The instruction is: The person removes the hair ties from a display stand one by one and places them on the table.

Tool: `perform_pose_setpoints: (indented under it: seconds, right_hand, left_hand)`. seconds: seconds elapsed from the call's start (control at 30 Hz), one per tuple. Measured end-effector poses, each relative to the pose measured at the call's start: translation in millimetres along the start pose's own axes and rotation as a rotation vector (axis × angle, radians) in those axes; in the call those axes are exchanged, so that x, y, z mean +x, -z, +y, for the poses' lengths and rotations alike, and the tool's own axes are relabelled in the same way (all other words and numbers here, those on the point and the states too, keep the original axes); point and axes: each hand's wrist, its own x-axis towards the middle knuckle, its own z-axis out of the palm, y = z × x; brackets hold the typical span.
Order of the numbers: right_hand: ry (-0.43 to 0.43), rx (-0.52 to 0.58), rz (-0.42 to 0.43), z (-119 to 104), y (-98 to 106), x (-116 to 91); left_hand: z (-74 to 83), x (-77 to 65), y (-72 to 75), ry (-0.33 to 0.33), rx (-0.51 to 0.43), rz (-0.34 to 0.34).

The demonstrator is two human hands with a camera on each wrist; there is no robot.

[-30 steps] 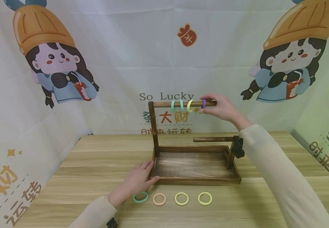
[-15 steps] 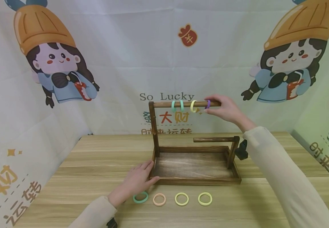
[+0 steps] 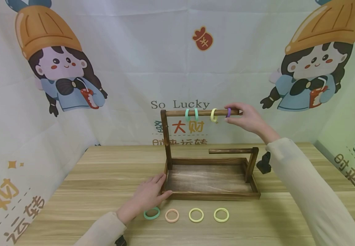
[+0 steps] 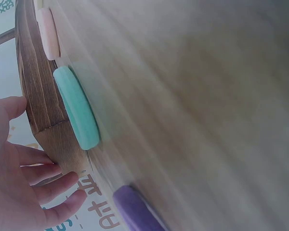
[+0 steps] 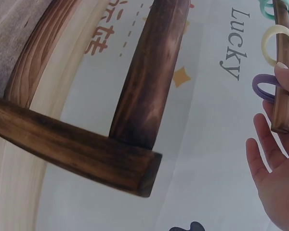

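Note:
My right hand (image 3: 247,118) pinches a purple ring (image 3: 228,112) around the upper bar of a dark wooden rack, close to the bar's free end. A yellow ring (image 3: 213,115) hangs to its left, and two mint-green rings (image 3: 196,114) hang further left on that bar. In the right wrist view, the thumb touches the purple ring (image 5: 265,88) by the bar. My left hand (image 3: 146,194) rests with spread fingers against the left front corner of the rack's tray (image 3: 214,195). In the left wrist view, its thumb and fingers touch the wood from two sides.
On the table before the tray lie a green ring (image 3: 152,213), an orange ring (image 3: 172,215) and two yellow rings (image 3: 196,215). Another purple ring (image 4: 137,209) shows in the left wrist view. The rack's lower bar (image 3: 231,150) stands at the right, below my right arm.
My right hand has moved right along the upper bar, and the purple ring has slid with it toward the free end. The hanging yellow ring has shifted right too. The left hand stays put.

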Motion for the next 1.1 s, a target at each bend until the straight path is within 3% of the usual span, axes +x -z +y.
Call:
perform_pose_setpoints:
  seconds: [0.37, 0.53, 1.1]
  right_hand:
    - [0.003, 0.044, -0.007, -15.7, 4.2, -8.7]
    - [-0.046, 0.068, 0.006, 2.5, -0.4, -2.1]
    - [-0.123, 0.344, -0.041, 1.9, -5.3, -4.5]
  left_hand:
    - [0.2, -0.4, 0.4, 0.001, 0.003, -0.003]
    - [0.2, -0.2, 0.4, 0.003, 0.003, -0.004]
    - [-0.8, -0.3, -0.6, -0.007, 0.003, 0.007]
